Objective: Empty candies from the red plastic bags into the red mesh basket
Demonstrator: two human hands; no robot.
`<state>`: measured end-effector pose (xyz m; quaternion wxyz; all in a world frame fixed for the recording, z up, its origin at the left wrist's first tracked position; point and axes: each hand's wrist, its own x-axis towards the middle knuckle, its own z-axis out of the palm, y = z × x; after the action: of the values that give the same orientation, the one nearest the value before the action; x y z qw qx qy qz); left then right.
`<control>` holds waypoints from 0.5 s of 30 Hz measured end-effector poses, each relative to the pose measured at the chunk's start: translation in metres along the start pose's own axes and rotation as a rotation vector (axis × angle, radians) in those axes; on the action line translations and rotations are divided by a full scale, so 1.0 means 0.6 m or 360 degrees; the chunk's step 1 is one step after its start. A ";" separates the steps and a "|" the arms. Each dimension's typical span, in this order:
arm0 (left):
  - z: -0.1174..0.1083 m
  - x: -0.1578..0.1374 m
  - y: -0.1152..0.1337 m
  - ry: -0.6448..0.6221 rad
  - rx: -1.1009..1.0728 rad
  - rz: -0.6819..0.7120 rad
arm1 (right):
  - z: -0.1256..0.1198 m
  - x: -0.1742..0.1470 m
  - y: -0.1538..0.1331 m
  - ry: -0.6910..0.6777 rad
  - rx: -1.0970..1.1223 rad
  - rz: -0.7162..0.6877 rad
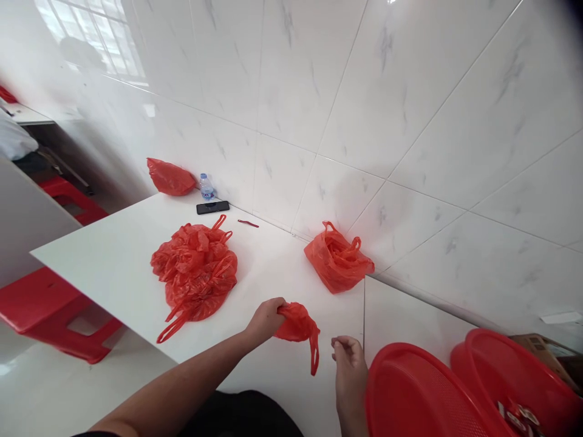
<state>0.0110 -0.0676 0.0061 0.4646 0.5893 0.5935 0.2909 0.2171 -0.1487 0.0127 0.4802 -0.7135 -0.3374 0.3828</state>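
A crumpled red plastic bag [296, 323] hangs from my left hand [266, 318], whose fingers are closed on its gathered end. One loop handle of the bag dangles down on the right. Just beyond that handle, apart from it, is my right hand [350, 358], with thumb and fingertips pinched together; whatever they hold, if anything, is too small to make out. Left of my hands, a large heap of red plastic bags [195, 273] lies on the white table [122, 243]. Another red bag with bags stuffed inside [339, 264] rests against the wall.
Two red plastic baskets [410, 388] stand at the lower right, close to my right hand, with small packets in the farther one. Along the wall are a filled red bag [170, 178], a water bottle [206, 187], a phone [212, 207] and a red strip [248, 223]. A red stool [50, 309] stands left.
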 end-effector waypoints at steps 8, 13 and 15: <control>0.027 -0.012 0.075 -0.0346 -0.0622 -0.0115 | 0.082 -0.002 -0.028 -0.0461 -0.0165 -0.0462; 0.011 -0.016 0.107 -0.0586 -0.1072 -0.0033 | 0.065 0.060 -0.007 -0.0312 -0.0488 -0.0454; -0.004 -0.005 0.106 -0.0528 -0.1193 -0.0030 | 0.044 0.081 -0.002 -0.0152 -0.0730 -0.0486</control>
<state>0.0358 -0.0615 0.0642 0.7393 0.4126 0.3686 0.3838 0.2172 -0.0958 -0.0032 0.3418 -0.7256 -0.5410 0.2529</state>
